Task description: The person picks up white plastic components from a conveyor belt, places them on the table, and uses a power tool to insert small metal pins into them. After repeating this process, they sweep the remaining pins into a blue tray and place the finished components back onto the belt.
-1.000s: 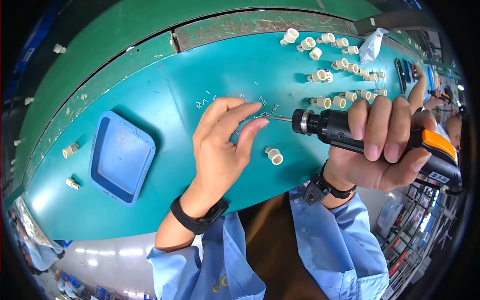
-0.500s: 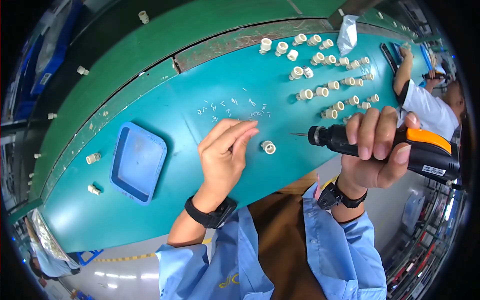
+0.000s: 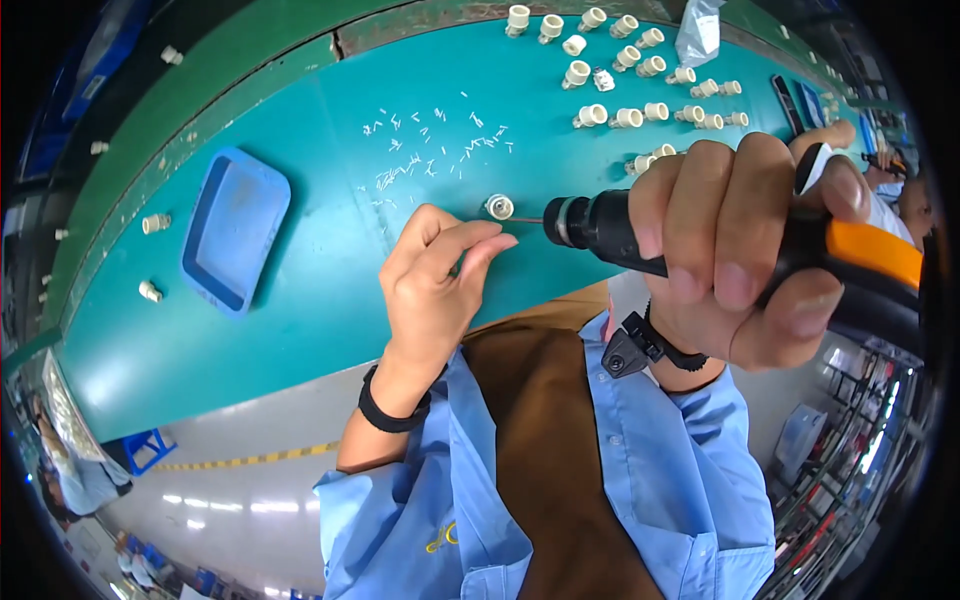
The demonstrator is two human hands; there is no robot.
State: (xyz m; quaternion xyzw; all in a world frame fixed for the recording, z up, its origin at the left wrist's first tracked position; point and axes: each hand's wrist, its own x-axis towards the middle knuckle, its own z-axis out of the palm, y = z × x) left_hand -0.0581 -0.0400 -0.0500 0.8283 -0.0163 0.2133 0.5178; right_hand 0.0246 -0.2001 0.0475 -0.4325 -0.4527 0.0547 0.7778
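Note:
My right hand (image 3: 735, 235) is wrapped round a black and orange electric screwdriver (image 3: 605, 222), held level with its thin bit pointing left. The bit's end reaches the thumb and fingertips of my left hand (image 3: 432, 275), which are pinched together. Whatever those fingertips hold is too small or hidden to make out. Just beyond them on the green tabletop stands a single cream-coloured round fitting (image 3: 499, 207), its open end up. Behind it lie many small, thin, pale pieces (image 3: 400, 178), scattered loosely.
A blue plastic tray (image 3: 284, 205) stands at the left, with two cream fittings (image 3: 155, 223) beyond it. Several more cream fittings (image 3: 627, 118) stand in rows at the back right, near a clear plastic bag (image 3: 698, 35). Another person's arm (image 3: 825, 138) rests at the table's far right.
My right hand has brought the screwdriver leftward, so its bit now meets my left fingertips. My left hand stays pinched. The view has shifted, placing the table's contents higher in the picture.

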